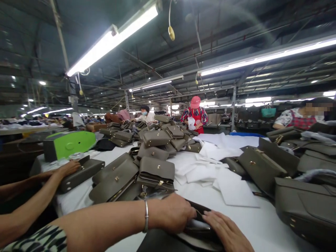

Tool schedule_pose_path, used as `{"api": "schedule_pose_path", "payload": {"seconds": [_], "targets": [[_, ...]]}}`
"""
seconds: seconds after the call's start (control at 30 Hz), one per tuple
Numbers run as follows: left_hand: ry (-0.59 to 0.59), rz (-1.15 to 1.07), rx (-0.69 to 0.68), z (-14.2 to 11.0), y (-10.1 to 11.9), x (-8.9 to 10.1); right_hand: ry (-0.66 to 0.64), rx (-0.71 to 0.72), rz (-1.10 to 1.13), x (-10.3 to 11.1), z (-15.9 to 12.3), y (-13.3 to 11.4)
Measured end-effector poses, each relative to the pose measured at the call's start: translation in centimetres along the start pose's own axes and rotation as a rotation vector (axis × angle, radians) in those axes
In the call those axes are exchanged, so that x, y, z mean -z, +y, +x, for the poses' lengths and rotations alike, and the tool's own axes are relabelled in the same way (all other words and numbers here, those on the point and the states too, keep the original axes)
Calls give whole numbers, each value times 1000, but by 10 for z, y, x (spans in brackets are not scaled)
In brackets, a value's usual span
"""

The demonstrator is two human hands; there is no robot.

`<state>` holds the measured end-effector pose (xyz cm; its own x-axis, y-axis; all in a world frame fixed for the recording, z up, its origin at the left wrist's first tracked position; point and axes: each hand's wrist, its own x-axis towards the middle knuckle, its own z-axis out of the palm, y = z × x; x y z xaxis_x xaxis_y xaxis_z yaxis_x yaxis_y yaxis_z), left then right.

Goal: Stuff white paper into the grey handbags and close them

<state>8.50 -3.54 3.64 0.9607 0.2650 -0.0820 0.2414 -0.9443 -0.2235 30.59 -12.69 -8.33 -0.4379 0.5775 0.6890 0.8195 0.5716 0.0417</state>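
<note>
Pinched with the left hand (pixel 174 213), fingers curled shut over the near lip of a dark handbag (pixel 203 229) lying flat at the front edge of the table (pixel 262 224); pressed down just right of that pinch with the right hand (pixel 226 232), palm flat and fingers spread, gripping nothing. Showed a scrap of white filling (pixel 195 224) at the bag's mouth, directly between the two hands. Judged as the step of working the mouth of the bag, opening or packing it, barely begun; called next for a steady pull at the lip against the flat right palm, lest the bag slide on the smooth cloth. Lay beyond the grip, well apart: loose white sheets (pixel 210 171), then a heap of olive-grey handbags (pixel 154 154); to the right of it, more handbags (pixel 262 168) stacked on their sides. Rested far left of the grip: a co-worker's hand (pixel 68 168) on another handbag (pixel 81 173), beside a green machine (pixel 68 143). Stood at the far end: people sorting bags, one in a pink cap (pixel 195 102). Ran overhead: fluorescent tubes (pixel 115 36) under a dark factory roof.
</note>
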Motion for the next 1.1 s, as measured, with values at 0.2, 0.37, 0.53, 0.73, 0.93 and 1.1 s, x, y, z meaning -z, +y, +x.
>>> {"api": "schedule_pose_path", "payload": {"seconds": [0.2, 0.37, 0.53, 0.73, 0.93, 1.1], "targets": [[-180, -323, -93, 24, 2, 1, -147, -504, 309, 14, 10, -18], [-193, -555, -139, 36, 3, 2, -51, -787, 602, 25, 16, -33], [-143, -500, -242, 31, -4, -3, -18, -870, 716, 20, 17, -43], [-98, -465, -283, 49, -13, -14, -51, -885, 855, 19, 29, -44], [-149, -423, -260, 54, -15, -8, -21, -846, 812, 3, 14, -22], [-342, -295, -71, 46, -19, 0, 47, -807, 852, -2, 17, -16]]}}
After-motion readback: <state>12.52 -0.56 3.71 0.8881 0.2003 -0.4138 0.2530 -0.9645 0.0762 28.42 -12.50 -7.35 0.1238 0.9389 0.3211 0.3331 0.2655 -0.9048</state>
